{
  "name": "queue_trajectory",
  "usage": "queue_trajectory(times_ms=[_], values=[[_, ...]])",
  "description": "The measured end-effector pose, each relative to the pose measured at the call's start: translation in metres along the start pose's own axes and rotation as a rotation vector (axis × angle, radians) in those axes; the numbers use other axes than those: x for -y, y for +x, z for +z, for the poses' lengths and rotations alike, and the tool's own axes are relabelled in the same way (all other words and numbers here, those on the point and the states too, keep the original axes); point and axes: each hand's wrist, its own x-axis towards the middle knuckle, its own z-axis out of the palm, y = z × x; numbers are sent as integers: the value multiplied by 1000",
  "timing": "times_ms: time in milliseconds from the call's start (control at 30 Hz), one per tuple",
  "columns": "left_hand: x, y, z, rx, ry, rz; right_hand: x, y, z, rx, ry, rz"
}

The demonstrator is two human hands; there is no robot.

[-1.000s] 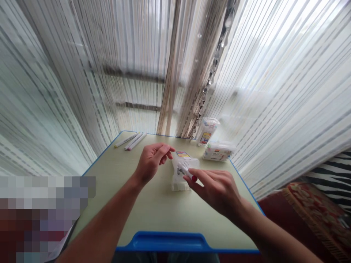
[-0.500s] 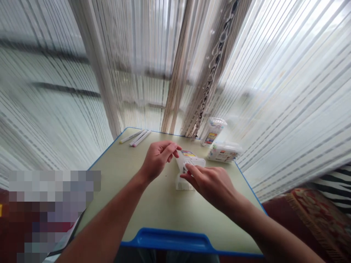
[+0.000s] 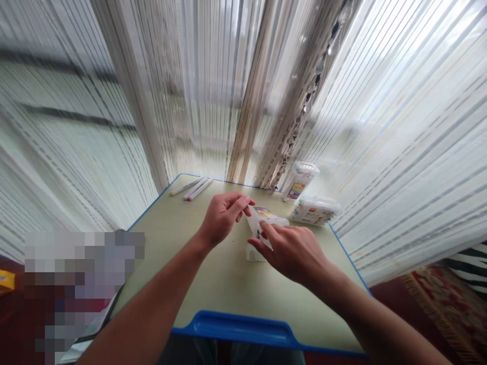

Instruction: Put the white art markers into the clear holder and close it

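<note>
Near the middle of the table [image 3: 213, 289] stands a translucent plastic box [image 3: 255, 254] with a yellow and purple label on top. My left hand [image 3: 228, 215] is closed, thumb and fingers pinching the upper left edge of a thin translucent white sheet [image 3: 252, 219] at the box's side. Whether this sheet is joined to the box I cannot tell. On the sheet's other side my right hand [image 3: 294, 248] has its thumb and forefinger apart, the forefinger touching the sheet. Between them shows a small red spot with a dark mark beside it. My palm hides the box's right side.
Several white markers [image 3: 198, 188] lie at the far left. Toward the back right, a clear marker box [image 3: 299, 182] stands upright and another marker box [image 3: 315, 210] lies flat. A blue tray [image 3: 243, 327] lines the front edge. String curtains [image 3: 213, 101] hang behind the table.
My right thumb and forefinger have spread from a near pinch, and the red spot on the sheet shows more. My left hand keeps its pinch. The view has shifted slightly.
</note>
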Motion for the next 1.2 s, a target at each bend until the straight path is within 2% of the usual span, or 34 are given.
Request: queue_trajectory(times_ms=[67,167,233,367,533,800,1000,1200], values=[[3,1,-1,-19,91,11,-2,-3,1,-71,10,-9],[12,5,-8,-119,469,30,-7,-10,2,-249,57,-52],[21,10,-16,-200,680,20,-11,-14,1,-374,116,-104],[43,20,-39,-315,957,-37,-20,-21,-1,-570,268,-196],[64,29,-61,-344,1225,-185,-39,-22,10,-746,349,-112],[78,39,-72,-372,1490,-308,-78,-15,45,-801,367,136],[80,40,-71,-362,1556,-333,-81,-12,54,-779,395,114],[76,33,-68,-332,1433,-305,-79,-10,55,-758,418,75]])
